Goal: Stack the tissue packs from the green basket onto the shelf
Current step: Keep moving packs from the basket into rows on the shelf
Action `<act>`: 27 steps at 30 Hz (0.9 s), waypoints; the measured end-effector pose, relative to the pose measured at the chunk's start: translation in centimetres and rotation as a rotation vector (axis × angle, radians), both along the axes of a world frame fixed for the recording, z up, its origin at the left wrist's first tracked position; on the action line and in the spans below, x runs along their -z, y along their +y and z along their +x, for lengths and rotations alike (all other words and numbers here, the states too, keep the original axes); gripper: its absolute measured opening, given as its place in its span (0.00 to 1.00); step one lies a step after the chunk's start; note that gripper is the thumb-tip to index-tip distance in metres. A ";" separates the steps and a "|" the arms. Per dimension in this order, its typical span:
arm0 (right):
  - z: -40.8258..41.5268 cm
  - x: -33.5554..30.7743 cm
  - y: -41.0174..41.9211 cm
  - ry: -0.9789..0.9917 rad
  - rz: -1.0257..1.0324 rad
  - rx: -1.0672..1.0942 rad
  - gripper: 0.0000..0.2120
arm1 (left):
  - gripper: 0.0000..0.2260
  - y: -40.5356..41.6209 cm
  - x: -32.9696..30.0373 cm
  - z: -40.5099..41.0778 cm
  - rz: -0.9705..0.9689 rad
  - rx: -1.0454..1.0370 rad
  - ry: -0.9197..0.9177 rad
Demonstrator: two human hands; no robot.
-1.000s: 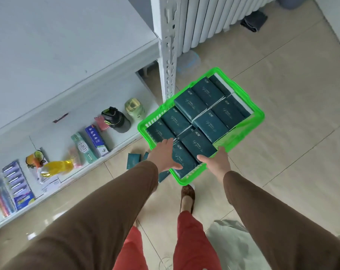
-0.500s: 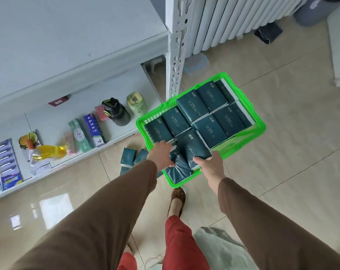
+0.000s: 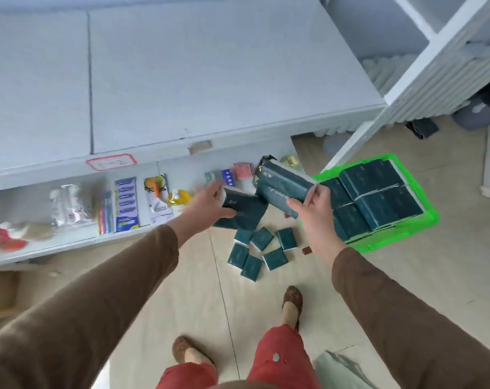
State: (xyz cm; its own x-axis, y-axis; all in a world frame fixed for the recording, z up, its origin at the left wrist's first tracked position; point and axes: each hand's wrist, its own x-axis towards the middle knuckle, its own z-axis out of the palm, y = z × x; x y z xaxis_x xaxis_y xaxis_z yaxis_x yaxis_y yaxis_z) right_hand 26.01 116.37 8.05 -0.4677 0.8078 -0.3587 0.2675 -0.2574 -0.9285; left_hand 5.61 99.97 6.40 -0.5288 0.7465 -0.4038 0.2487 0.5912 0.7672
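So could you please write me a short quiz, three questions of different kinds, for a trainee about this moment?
1. True or false: each hand holds a dark green tissue pack.
2. Where do the loose small packs lie? A) top shelf B) floor C) basket
3. Fill in: the basket is ___ in colour.

Key:
1. True: the left hand grips one tissue pack, the right hand another.
2. B: the small packs lie on the floor, before the shelf.
3. Green: the basket.

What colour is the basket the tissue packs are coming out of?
Bright green. The basket shows in the head view, on the floor at right, with dark teal packs inside.
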 end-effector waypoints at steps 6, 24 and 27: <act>-15.8 -7.1 -12.1 0.162 0.065 -0.205 0.20 | 0.20 -17.8 -9.9 -12.5 0.063 -0.226 0.149; -59.2 -10.1 -25.8 0.268 0.138 -0.524 0.18 | 0.19 -40.9 -18.5 -50.9 -0.058 -0.496 0.502; -64.9 -10.1 -27.9 0.275 0.181 -0.557 0.17 | 0.20 -43.7 -18.5 -57.4 -0.131 -0.543 0.631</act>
